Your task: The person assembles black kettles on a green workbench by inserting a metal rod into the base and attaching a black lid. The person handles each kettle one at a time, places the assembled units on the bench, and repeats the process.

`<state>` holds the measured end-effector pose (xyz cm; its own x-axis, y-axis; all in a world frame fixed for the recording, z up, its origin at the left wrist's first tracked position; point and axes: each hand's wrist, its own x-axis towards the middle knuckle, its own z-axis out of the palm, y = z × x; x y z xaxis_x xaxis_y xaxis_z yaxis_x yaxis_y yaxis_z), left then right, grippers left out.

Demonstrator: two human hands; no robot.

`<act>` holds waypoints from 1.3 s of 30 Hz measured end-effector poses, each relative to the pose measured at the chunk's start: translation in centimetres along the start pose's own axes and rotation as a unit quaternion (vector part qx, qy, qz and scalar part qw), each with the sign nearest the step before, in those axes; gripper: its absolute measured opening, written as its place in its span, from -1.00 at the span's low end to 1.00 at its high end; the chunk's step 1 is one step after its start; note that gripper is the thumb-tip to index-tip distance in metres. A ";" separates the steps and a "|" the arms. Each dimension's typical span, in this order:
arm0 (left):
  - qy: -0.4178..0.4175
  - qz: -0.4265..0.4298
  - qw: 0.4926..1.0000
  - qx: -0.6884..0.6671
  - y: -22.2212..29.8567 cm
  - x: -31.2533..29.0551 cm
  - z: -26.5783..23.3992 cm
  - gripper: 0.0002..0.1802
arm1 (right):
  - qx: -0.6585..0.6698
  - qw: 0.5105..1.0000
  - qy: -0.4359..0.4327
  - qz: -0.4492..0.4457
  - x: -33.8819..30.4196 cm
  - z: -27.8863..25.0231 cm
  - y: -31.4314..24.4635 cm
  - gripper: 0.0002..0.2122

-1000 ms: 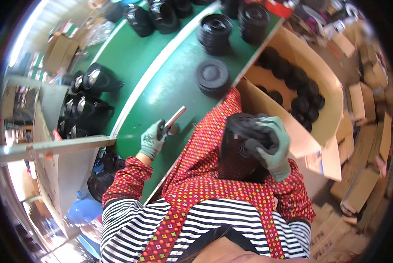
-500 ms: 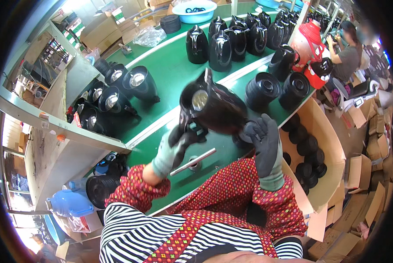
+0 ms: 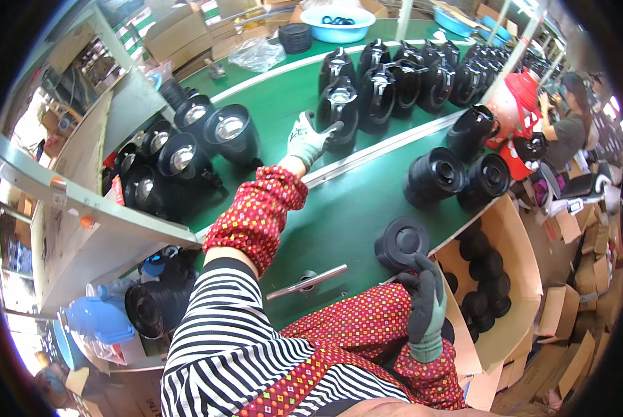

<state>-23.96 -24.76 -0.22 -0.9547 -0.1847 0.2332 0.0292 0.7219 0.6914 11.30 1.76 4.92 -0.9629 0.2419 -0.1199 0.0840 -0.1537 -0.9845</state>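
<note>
My left hand (image 3: pixel 307 142), in a pale glove, reaches over the green table to a glossy black jug body (image 3: pixel 340 115) standing at the front of a group. Its fingers are spread beside the jug, with the thumb next to the jug's lower side. My right hand (image 3: pixel 426 302), in a dark-palmed glove, is at the table's near edge. Its bent fingers are apart, and their tips are close to a round black ringed part (image 3: pixel 403 242) on the table; whether they touch it is unclear.
More black jug bodies (image 3: pixel 377 97) stand behind. Others (image 3: pixel 231 132) lie at left with metallic insides showing. Round black parts (image 3: pixel 434 174) are stacked at right, near a red-and-white container (image 3: pixel 516 101). A carton (image 3: pixel 523 278) holds black parts. A metal bar (image 3: pixel 306 283) crosses the near table.
The jug body that was between my hands now stands with the group. My left hand has stretched forward; my right has dropped nearer my body. The view has shifted slightly.
</note>
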 end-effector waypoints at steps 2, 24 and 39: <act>0.076 0.045 0.996 0.031 -1.3 -1.5 -3.0 0.09 | -0.003 1.000 0.008 -0.021 -0.6 -0.4 -0.1 -0.59; -0.183 0.477 0.859 0.025 8.2 -21.8 -21.9 -0.55 | -0.042 0.967 -0.198 0.158 2.1 6.6 -8.9 -0.18; -0.470 0.026 0.663 -0.582 -0.7 -31.7 -12.8 0.44 | -0.006 0.963 -0.235 -0.134 -8.4 -4.2 3.8 -0.62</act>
<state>10.02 -27.96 0.65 -0.6899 0.7126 0.1272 -0.2437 -0.3940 0.8862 20.75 3.17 1.67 -0.9597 -0.1895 0.2073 -0.1836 -0.1352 -0.9737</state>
